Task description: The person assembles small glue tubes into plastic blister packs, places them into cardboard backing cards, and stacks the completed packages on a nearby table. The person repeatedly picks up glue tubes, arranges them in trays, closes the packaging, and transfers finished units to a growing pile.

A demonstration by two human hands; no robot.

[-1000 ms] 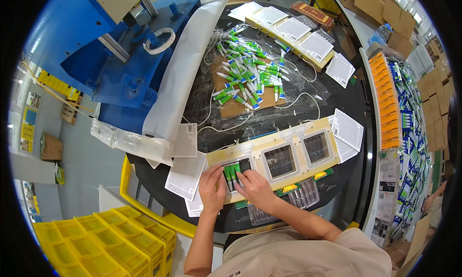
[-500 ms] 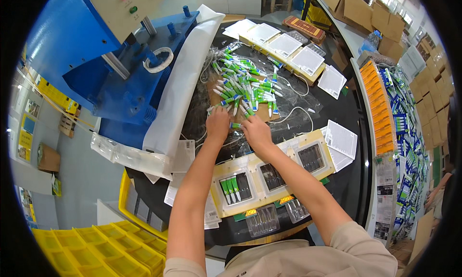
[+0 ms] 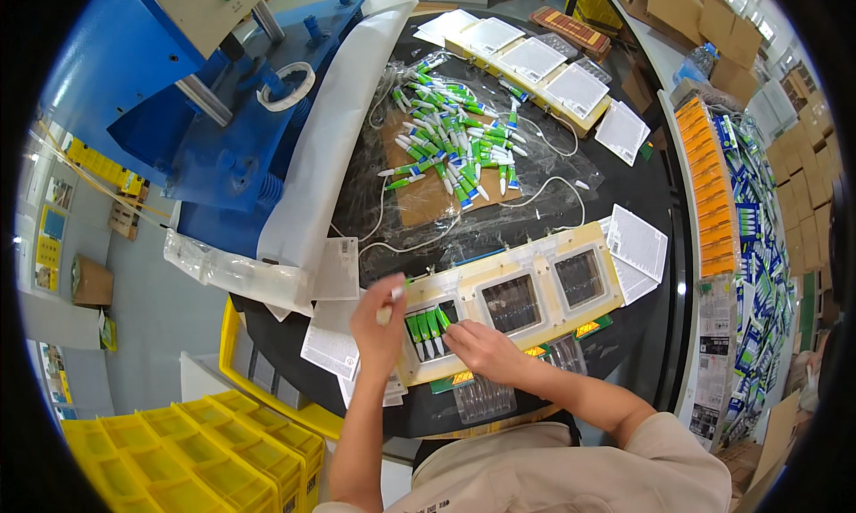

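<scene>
My right hand (image 3: 481,348) reaches over the left window of a cream-coloured three-window fixture (image 3: 464,281). Its fingers are pinched on a small green-and-white tube (image 3: 443,318) at the right end of a row of similar tubes (image 3: 422,333) in that window. My left hand (image 3: 380,324) is raised beside the fixture's left end, somewhat blurred. It is closed around green tubes, whose white tips (image 3: 384,315) show among the fingers. The middle window (image 3: 511,302) and right window (image 3: 578,277) show clear plastic blisters with no tubes. Farther off lies a loose pile of tubes (image 3: 459,143) on cardboard.
A blue press (image 3: 205,147) stands at left beside a white sheet (image 3: 321,147). Another fixture with white cards (image 3: 535,60) lies at the back. White cables (image 3: 419,247) cross the black table. Yellow crates (image 3: 178,450) sit lower left; a bin of packed tubes (image 3: 749,245) is at right.
Both hands have come back from the tube pile to the near fixture with tubes in them. The row in the left window has grown by a tube or so.
</scene>
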